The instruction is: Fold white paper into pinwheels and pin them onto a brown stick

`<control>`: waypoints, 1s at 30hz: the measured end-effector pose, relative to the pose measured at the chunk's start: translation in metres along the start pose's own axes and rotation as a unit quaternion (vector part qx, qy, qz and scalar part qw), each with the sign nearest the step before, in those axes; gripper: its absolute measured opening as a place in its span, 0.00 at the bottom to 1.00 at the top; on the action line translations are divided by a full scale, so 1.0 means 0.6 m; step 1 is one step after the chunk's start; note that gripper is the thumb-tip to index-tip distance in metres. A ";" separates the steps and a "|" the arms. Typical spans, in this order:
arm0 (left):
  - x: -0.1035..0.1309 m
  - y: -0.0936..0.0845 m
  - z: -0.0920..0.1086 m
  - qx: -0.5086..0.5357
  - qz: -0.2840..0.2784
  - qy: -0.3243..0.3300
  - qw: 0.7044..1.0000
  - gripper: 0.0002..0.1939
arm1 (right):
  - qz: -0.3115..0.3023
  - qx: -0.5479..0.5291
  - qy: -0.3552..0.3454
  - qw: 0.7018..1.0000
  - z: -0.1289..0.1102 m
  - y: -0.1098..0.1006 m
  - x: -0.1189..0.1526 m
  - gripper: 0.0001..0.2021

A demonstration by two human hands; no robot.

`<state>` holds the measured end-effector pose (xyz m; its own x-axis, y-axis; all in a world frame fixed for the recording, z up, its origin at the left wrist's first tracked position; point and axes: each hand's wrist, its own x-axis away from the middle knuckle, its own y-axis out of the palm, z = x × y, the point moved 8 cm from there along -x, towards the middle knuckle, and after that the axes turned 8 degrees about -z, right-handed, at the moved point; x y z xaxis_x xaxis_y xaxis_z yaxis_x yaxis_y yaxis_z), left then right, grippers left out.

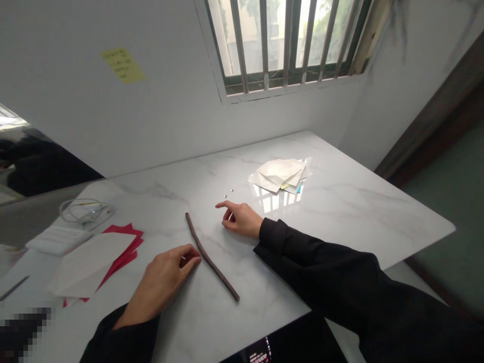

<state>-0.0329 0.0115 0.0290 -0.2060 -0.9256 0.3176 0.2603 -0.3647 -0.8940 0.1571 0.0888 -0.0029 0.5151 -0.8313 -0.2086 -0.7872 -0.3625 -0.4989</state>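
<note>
A thin dark brown stick (pixel 214 265) lies slantwise on the marble-patterned table between my hands. Beside its middle, my left hand (pixel 162 277) rests low with thumb and fingertips pinched together; whether anything is between them is hidden. My right hand (pixel 242 219) is right of the stick's upper end, its index finger stretched out, the others loosely bent, holding nothing visible. Just beyond that index finger lie two tiny shiny pieces, a nearer one (pixel 225 196) and a farther one (pixel 232 190).
Folded cream papers (pixel 280 174) lie toward the back right of the table (pixel 340 201). At left are red papers (pixel 123 257) under a white sheet (pixel 94 257), a coiled cable (pixel 81 212) and a pen (pixel 14 287). A dark screen (pixel 287 343) sits at the front edge.
</note>
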 end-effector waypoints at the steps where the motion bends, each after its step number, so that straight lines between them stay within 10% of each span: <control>1: -0.002 -0.007 0.005 -0.004 -0.003 0.006 1.000 0.15 | 0.003 -0.005 -0.004 1.000 0.000 -0.002 0.000 0.27; 8: -0.053 -0.109 0.058 0.020 0.138 0.046 0.989 0.16 | 0.037 -0.031 -0.030 0.998 0.006 -0.014 0.000 0.24; 19: -0.150 -0.007 0.086 0.171 0.192 0.155 0.954 0.13 | 0.075 -0.024 -0.003 0.997 0.014 -0.026 0.006 0.20; 30: -0.171 0.029 0.064 0.510 0.056 0.154 0.845 0.27 | 0.118 -0.093 -0.012 0.989 0.017 -0.033 0.012 0.11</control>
<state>0.0290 0.0961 -0.0072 -0.3210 -0.9470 0.0115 0.9390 -0.3198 -0.1263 0.1797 0.0941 -0.0031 0.3158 -0.8928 -0.3211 -0.9339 -0.2327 -0.2713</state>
